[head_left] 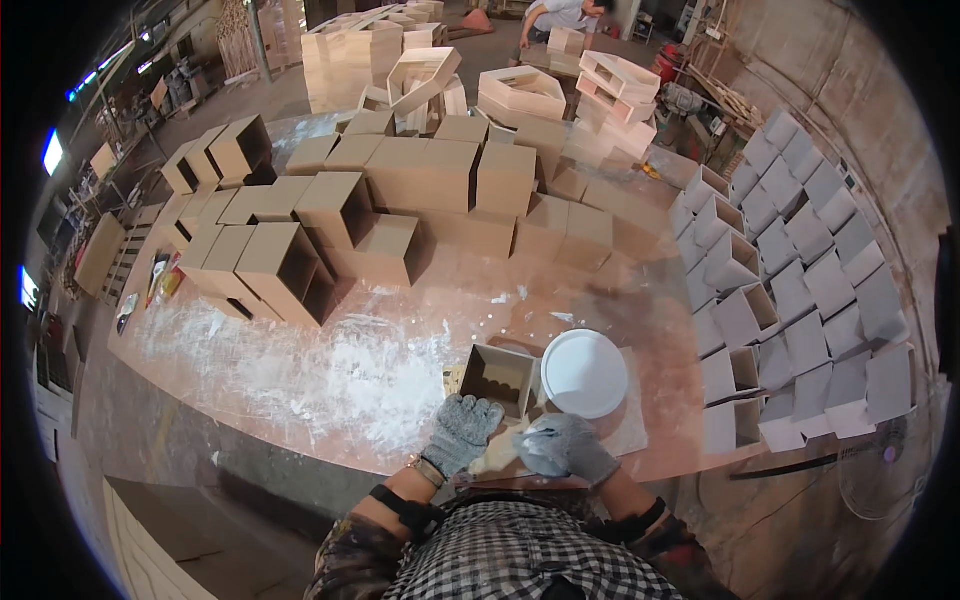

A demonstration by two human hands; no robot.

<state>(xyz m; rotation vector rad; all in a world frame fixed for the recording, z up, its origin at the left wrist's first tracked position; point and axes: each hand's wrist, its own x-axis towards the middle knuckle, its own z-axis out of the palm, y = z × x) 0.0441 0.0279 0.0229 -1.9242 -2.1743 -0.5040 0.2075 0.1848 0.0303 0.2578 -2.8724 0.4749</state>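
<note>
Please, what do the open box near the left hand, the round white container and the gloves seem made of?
The open box looks like matte cardboard or thin fibreboard: plain brown walls, no clear grain.
The round white container is probably smooth plastic, judging by its even colour; painted metal is possible.
The gloves seem to be knitted fabric: dull, mottled grey, rough-looking.

Before you stretched a broad reddish-brown worktable (600, 300), smeared white toward your left, above a dull grey floor (140, 400). A stained grey-beige wall (870, 130) rose on your right. Far left, a bright bluish-white window (53, 152) glowed below narrow white strip lights (97, 77); a slender grey upright post (259, 40) stood toward the back.
</note>
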